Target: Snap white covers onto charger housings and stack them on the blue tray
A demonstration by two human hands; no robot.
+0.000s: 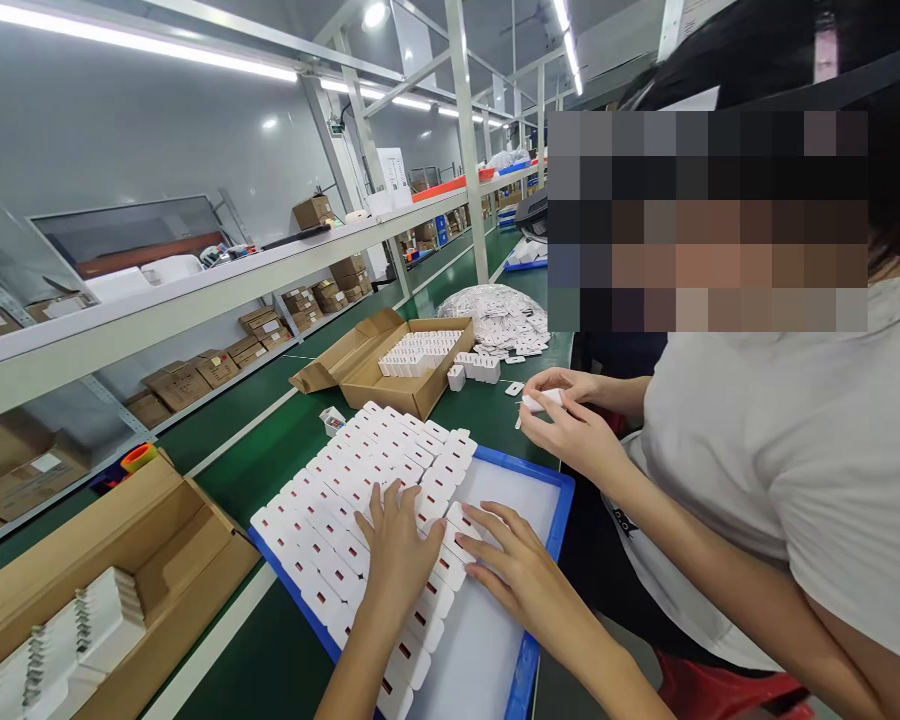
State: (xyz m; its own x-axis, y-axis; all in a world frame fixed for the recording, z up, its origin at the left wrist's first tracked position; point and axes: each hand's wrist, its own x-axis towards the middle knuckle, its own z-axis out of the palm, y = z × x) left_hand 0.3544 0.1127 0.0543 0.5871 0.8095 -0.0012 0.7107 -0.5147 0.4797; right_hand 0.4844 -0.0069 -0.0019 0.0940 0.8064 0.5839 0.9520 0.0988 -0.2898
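Note:
Many small white plastic housings, each with a small dark reddish slot, lie in rows on a blue-rimmed tray. My left hand rests over the rows with its fingers spread, the tips on the housings. Beside it, my right hand reaches in from the right. Its fingers are stretched and apart, with the tips at a white housing on the edge of the rows. The white floor of the tray shows below my right hand.
A co-worker's hands hold a white piece at the right. Behind the tray stand an open carton of white parts and a heap of flat white pieces. Another carton is at left, under a long shelf.

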